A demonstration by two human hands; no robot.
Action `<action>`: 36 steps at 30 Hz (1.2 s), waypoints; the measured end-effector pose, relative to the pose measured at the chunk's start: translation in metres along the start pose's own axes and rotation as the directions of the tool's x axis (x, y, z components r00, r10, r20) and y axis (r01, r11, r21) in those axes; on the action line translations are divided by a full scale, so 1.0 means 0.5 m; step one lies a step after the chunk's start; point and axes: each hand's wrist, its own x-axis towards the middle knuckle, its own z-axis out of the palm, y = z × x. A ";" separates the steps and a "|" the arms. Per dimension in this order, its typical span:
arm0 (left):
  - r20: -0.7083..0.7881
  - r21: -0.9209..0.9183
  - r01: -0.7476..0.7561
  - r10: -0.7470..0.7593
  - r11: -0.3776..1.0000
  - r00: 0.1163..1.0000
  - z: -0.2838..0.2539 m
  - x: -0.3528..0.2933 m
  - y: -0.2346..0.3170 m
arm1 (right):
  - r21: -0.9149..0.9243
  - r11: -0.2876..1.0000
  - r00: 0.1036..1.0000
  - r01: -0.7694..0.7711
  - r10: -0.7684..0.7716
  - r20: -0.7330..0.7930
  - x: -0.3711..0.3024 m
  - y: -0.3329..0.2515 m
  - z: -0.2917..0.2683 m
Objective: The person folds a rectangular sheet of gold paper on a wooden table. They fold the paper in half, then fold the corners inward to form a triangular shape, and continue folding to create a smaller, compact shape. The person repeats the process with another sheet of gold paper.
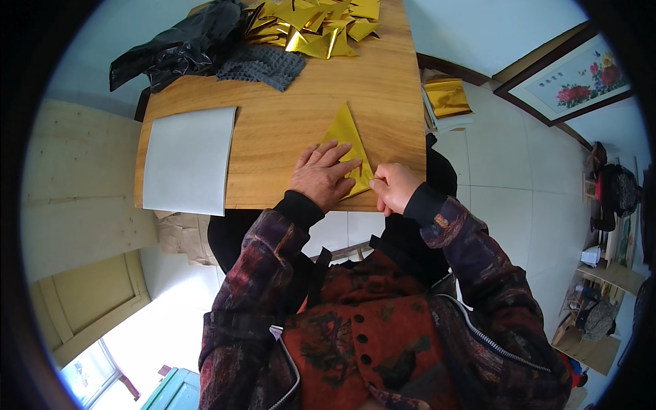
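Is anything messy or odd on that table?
The crumpled black plastic pokes out past the left edge of the table, and the gold folded pieces beside it lie in a jumbled heap, points every which way. The gold triangle under the left hand looks tidy.

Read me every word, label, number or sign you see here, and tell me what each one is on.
No text is readable in this view.
Framed flower picture on the right: small dark marks, like a line of writing, too small to read.
Folded gold paper under the hands: no writing visible.
Pale grey sheet: none visible.
Black plastic bag: none visible.
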 end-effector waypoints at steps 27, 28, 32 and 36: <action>-0.055 0.024 -0.025 0.027 0.999 0.998 0.008 -0.002 -0.002 | -0.679 0.584 0.442 0.444 -0.803 -0.401 -0.044 0.061 0.105; -0.057 0.022 -0.030 0.032 0.999 0.998 0.008 0.000 -0.002 | -0.739 0.540 0.541 0.404 -0.792 -0.283 -0.050 0.065 0.117; -0.063 0.029 -0.048 0.050 0.998 0.997 0.004 0.002 0.000 | -0.720 0.579 0.670 0.382 -0.710 -0.217 -0.050 0.080 0.149; -0.053 0.024 -0.037 0.038 0.999 0.998 0.000 0.001 0.003 | -0.741 0.546 0.642 0.392 -0.739 -0.206 -0.050 0.102 0.155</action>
